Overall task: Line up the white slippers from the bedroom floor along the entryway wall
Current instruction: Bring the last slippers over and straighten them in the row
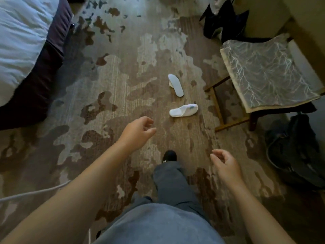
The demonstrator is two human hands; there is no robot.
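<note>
While both white slippers lie on the carpet [123, 71] beside the chair [267, 74], one overturned [175, 84], one upright [183, 110], the left hand [136, 132] reaches toward them, fingers loose and empty; the right hand [226, 166] hangs relaxed, empty.

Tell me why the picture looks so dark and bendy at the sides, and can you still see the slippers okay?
In the head view the room is dim, so the bag at the right is nearly lost in shadow; the wide lens curves the edges, bending the bed and chair; both white slippers stand out brightly on the carpet, only slightly soft.
</note>
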